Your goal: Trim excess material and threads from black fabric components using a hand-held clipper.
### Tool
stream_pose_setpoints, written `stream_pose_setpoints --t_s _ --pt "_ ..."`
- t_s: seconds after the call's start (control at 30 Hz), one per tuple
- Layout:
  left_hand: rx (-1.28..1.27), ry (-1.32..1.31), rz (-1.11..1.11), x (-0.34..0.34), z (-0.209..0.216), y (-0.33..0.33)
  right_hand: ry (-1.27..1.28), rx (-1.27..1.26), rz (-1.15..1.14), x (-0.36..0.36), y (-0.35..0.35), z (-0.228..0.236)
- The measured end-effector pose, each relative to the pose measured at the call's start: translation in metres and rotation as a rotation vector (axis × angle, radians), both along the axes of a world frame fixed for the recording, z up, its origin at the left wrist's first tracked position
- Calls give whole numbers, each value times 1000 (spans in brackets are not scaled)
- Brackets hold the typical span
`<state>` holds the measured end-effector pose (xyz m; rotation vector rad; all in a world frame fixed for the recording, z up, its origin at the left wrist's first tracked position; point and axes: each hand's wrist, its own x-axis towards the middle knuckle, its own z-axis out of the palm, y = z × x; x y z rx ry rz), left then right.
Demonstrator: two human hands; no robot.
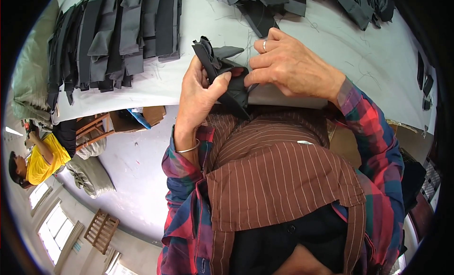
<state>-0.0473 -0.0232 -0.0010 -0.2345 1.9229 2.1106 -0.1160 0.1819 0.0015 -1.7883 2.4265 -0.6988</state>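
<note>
Near the front edge of the white table, my left hand (195, 97) is closed around a folded black fabric piece (239, 88), its thumb pressed on the cloth. Layers and a loose flap of the fabric stick up above the fingers. My right hand (295, 64), with a ring on one finger, is curled in a pinch at the right edge of the same piece. Its fingertips meet the cloth there, but what lies between them is too small to make out.
Rows of dark fabric strips (127, 36) lie at the table's left. Loose dark pieces (265, 10) and another bunch (366, 7) sit at the far side. Cut threads are scattered over the white tabletop (326, 43). A person in yellow (47, 159) is at the far left beside sacks (90, 175).
</note>
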Motion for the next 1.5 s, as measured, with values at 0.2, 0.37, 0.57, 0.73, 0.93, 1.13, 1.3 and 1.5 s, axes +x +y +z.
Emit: stream_pose_setpoints --t_s 0.2,0.37,0.57,0.73,0.93,1.13,1.3,1.5 --pt "-7 -25 -9 0 2 1 -46 -102 -11 1 1 -4" --pt "-28 -27 -11 0 -2 -1 -76 -4 -44 3 1 -3" --pt "-18 -12 -1 -1 -3 0 -22 -79 -44 4 -2 -6" --pt "-10 -4 5 1 -5 0 -19 7 -21 2 -3 -2" --pt "-20 -19 -6 0 -3 1 4 1 1 0 -4 -1" --pt "-17 -18 5 1 -5 -1 -41 23 6 -1 -4 0" --pt "-6 -46 -5 1 -2 -1 -112 55 -15 0 0 -2" --pt "12 -63 -16 1 -6 -6 -154 -208 -206 13 -1 -11"
